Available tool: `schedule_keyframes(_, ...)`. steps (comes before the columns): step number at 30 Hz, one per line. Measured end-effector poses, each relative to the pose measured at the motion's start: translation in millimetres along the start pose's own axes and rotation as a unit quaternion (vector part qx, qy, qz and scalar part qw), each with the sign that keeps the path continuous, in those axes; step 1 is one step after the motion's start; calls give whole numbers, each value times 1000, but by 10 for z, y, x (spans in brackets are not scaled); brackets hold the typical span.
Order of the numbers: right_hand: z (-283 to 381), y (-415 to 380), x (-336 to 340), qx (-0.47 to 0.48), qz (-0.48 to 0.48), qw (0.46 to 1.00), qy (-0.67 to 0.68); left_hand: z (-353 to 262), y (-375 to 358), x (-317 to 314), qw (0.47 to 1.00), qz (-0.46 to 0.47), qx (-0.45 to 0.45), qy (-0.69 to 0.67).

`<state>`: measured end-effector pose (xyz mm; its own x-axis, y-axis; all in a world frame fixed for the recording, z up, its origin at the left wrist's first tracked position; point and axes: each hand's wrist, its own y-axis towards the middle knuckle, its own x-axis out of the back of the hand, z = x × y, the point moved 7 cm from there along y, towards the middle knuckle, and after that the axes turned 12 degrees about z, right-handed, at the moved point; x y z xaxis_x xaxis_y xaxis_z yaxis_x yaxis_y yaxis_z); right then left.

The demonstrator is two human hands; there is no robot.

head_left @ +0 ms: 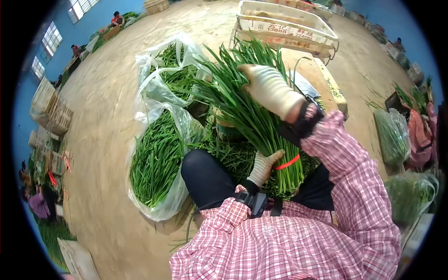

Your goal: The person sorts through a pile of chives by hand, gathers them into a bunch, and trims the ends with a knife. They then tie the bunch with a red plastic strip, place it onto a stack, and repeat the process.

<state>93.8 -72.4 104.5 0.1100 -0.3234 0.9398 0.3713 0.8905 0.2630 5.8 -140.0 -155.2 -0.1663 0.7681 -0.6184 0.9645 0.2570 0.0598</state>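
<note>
Your knit cloth gloves [270,88] look matt and coarse; the plastic bags [175,196] glossy; your checked sleeve [354,163] woven cloth.

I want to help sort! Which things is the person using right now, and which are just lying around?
In use:
- bundle of green chives
- red band around it
- left hand gripping the stalks
- right hand on the leaves

Lying about:
- plastic bags of chives
- white crates
- stacked baskets

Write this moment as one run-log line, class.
left hand: grips bundle near red band | right hand: on bundle's leaves | bags: greens, on floor beside knee | crates: behind
</note>
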Motion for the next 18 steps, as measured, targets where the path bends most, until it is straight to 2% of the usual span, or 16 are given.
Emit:
schedule_keyframes(1, -57, 143, -164, -33, 91, 994, -49, -8, -36, -15, 1000, 11, 7, 0)
schedule_keyframes(3, 19, 158, -189, -21, 87, 992, -93, 11, -52, -10, 999, -2, 26, 20)
schedule_keyframes(5, 24, 130, -194, -56, 45, 997, 2, 49, -47, 2, 999, 29, 23, -6)
schedule_keyframes(7, -69, 150, -389, -59, -18, 982, 177, 129, -63, 71, 997, 9, 57, -43)
schedule_keyframes(8, -11, 165, -391, -31, -43, 979, 195, 179, -60, 183, 998, 27, -39, 39)
schedule_keyframes(9, 74, 80, -271, -7, -64, 974, 216, 194, -107, 169, 994, -30, 89, -57)
schedule_keyframes(10, 63, -79, -107, 9, -105, 969, 225, 309, -75, 328, 995, -46, 44, -75)
schedule_keyframes(11, 140, -254, 178, 21, -140, 961, 236, 216, -17, 387, 991, 15, -18, 133)
schedule_keyframes(12, -23, -402, 346, 29, -198, 963, 181, 55, -127, 184, 995, -30, 98, -15)
schedule_keyframes(13, -245, -562, 485, 45, -256, 958, 122, 42, -27, 260, 995, -61, 57, -49)
schedule_keyframes(15, -804, -1066, 605, -48, -201, 949, 239, -146, 173, 247, 996, 23, 6, -84)
schedule_keyframes(17, -1127, -1422, 269, -144, -36, 966, 210, -454, 215, -47, 991, 59, -11, -117)
schedule_keyframes(18, -1193, -1542, -101, -145, 60, 933, 324, -485, 234, -84, 992, 58, -13, -113)
